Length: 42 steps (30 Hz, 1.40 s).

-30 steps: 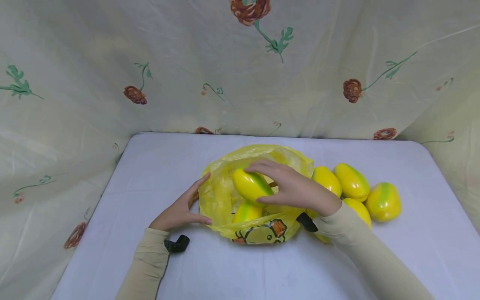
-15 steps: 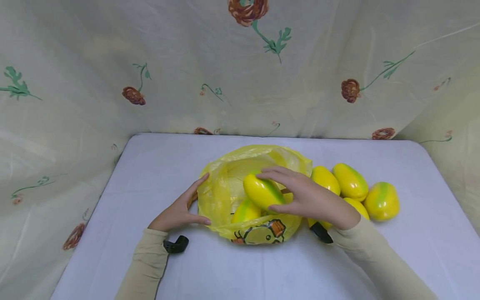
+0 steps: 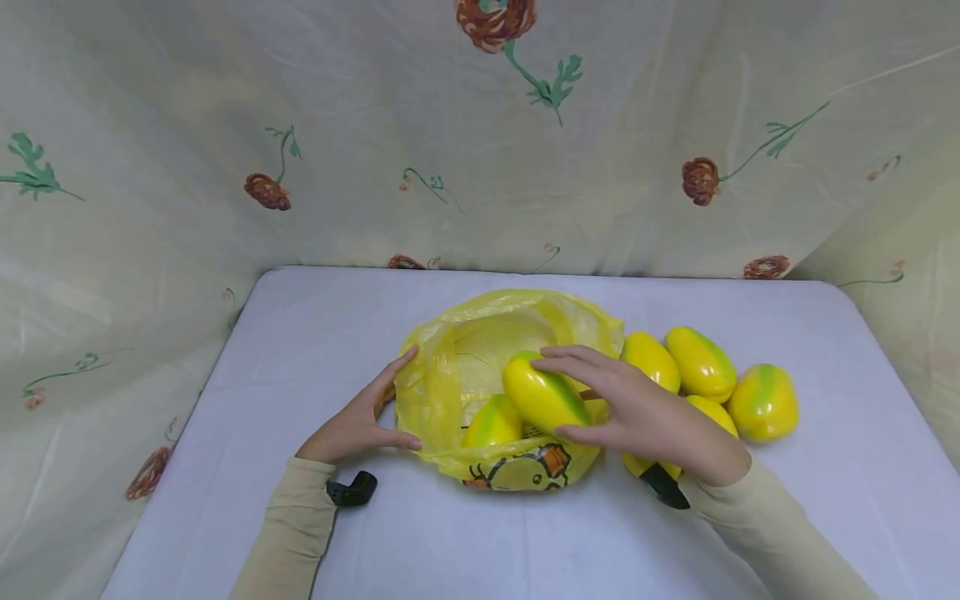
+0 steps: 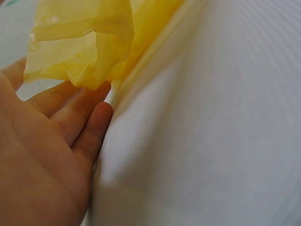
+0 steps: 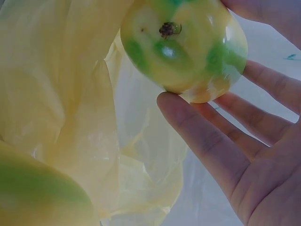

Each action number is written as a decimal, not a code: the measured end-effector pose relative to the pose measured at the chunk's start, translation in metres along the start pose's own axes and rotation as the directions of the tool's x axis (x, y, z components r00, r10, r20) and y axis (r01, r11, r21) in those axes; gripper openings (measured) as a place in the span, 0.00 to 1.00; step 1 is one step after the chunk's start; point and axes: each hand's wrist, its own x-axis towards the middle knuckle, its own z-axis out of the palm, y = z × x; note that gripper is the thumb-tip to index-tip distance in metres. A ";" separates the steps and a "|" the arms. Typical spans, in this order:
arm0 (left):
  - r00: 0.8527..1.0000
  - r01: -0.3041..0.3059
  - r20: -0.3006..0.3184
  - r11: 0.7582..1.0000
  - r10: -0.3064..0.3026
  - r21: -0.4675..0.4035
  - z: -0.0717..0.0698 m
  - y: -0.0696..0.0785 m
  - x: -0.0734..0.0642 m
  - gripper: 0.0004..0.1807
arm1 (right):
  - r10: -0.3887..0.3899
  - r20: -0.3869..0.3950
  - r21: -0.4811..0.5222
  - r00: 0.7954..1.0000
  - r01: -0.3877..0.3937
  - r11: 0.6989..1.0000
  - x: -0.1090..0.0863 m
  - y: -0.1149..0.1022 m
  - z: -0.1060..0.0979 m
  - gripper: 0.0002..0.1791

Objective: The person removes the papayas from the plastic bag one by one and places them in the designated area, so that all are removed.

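A yellow plastic bag (image 3: 431,392) with a cartoon print on its front stands with its mouth open in the head view. My right hand (image 3: 648,408) grips a glossy yellow mango (image 3: 543,393) with a green stripe, over the right part of the bag's mouth. Its stem end faces the right wrist camera, thumb and fingers round it. Inside the bag another mango (image 3: 491,423) is visible. At the bag's left side, my left hand (image 3: 363,421) has its thumb and fingers spread; the left wrist view shows loosely extended fingers touching the yellow plastic (image 4: 84,52).
Several more mangoes lie right of the bag, among them a far one (image 3: 701,362) and a rightmost one (image 3: 765,402). My right wrist partly covers the nearest ones. A white cloth covers the table (image 3: 300,333); a flowered curtain (image 3: 360,108) hangs behind.
My right hand has moved right and slightly toward me, carrying the mango from the bag's middle to the right part of its mouth. My left hand stays put.
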 end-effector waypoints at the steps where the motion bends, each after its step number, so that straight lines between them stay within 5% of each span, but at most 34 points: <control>1: 1.000 0.000 0.000 1.000 0.000 0.001 0.000 0.000 0.000 0.67 | -0.005 -0.008 -0.003 1.000 0.005 1.000 -0.002 0.000 0.000 0.41; 20: 1.000 -0.006 0.000 1.000 0.006 0.004 0.000 -0.005 0.001 0.67 | -0.036 -0.102 -0.001 0.994 0.036 0.999 -0.034 0.002 0.003 0.39; 42: 1.000 0.006 -0.005 1.000 -0.005 0.009 0.000 -0.002 0.001 0.68 | -0.074 -0.204 -0.201 0.976 0.032 0.979 -0.079 0.000 0.020 0.45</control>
